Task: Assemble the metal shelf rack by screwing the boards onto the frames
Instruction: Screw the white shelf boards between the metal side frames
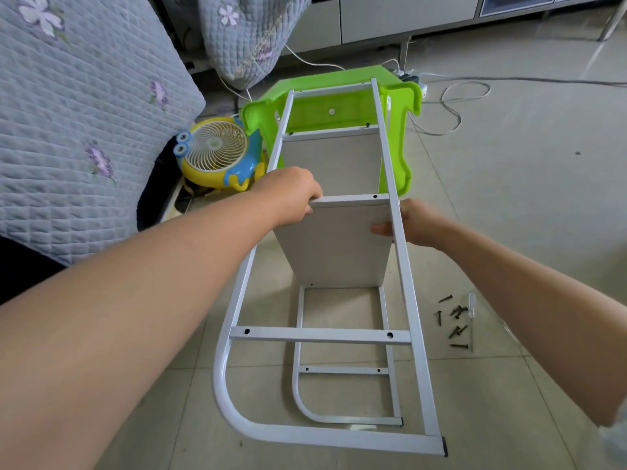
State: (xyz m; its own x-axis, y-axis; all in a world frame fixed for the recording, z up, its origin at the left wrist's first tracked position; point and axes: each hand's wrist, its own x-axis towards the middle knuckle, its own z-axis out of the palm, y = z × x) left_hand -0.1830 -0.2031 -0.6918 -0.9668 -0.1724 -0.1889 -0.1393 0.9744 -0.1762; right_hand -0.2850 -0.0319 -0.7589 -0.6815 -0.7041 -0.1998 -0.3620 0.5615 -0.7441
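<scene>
Two frames (403, 266), two boards (334, 245), roughly eight loose screws (454, 322) on floor; left hand (291, 195), right hand (412, 223) both gripping nearer board's top corners.

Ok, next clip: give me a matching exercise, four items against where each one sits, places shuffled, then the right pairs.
Items:
1. screws
2. fan
3. green plastic stool
4. middle board

Places:
A. gripped at its top edge by the left hand and right hand
B. loose on the floor tiles, right of the frame
C. on the floor beside the quilted cover, left of the frame
D. under the far end of the frame

Pairs: 1-B, 2-C, 3-D, 4-A
</scene>
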